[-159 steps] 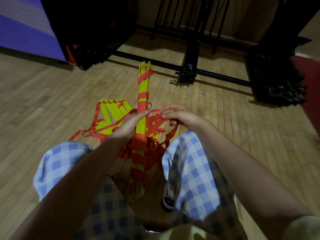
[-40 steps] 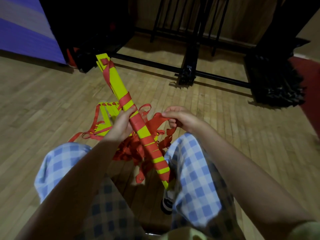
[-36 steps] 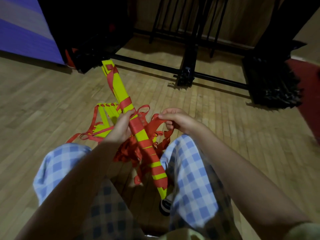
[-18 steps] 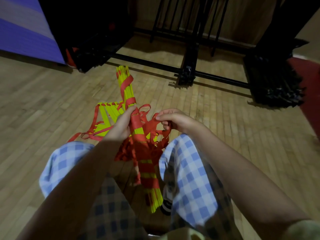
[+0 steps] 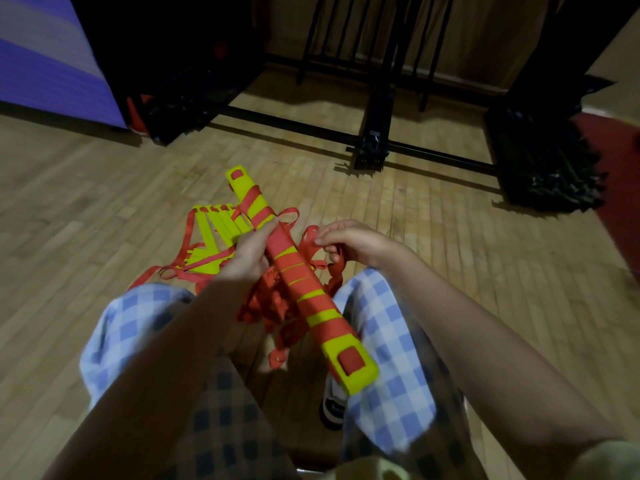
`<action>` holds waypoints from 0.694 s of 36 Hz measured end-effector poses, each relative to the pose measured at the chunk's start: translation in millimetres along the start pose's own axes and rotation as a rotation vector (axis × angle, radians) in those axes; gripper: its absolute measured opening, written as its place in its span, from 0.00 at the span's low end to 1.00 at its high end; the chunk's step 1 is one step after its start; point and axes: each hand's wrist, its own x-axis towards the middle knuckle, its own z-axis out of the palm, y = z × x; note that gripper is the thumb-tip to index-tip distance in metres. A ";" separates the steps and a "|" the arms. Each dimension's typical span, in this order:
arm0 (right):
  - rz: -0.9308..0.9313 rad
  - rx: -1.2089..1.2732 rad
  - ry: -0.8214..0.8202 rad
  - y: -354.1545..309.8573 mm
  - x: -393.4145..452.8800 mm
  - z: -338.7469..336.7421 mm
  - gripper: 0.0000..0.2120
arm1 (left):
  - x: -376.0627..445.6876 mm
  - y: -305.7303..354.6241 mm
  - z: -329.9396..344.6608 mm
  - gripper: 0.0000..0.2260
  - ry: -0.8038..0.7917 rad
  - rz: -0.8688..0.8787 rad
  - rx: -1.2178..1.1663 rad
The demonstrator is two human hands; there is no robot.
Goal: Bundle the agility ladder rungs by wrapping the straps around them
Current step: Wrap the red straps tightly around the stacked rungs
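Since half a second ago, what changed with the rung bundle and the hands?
The rung bundle has turned in the left hand from edge-on to flat face up, its far end swinging left and near end right. Same grip: left hand holds the bundle mid-length, right hand pinches a loose red strap. The unwrapped rungs stay on the floor.

Dim, warm light; black upper background, wide-angle bending at edges, slight motion blur on the forearms [image 5: 166,358].
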 end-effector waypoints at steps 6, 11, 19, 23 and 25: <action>-0.007 0.059 -0.023 -2.3 -4.4 -1.9 0.02 | -3.6 2.7 2.0 0.13 -0.107 -0.038 -0.186; -0.008 0.043 -0.045 -3.6 -6.2 1.5 0.02 | -9.5 2.0 8.0 0.17 -0.132 -0.044 -0.225; -0.013 -0.042 -0.037 -3.9 -6.9 2.9 0.05 | -6.6 8.0 1.4 0.08 0.024 -0.006 -0.118; 0.005 -0.174 0.031 1.5 -5.1 -0.5 0.16 | -2.7 13.8 -6.4 0.10 0.176 0.091 -0.080; 0.023 -0.257 0.002 3.0 -7.0 -3.4 0.17 | -2.4 17.5 -9.0 0.14 0.216 0.130 -0.091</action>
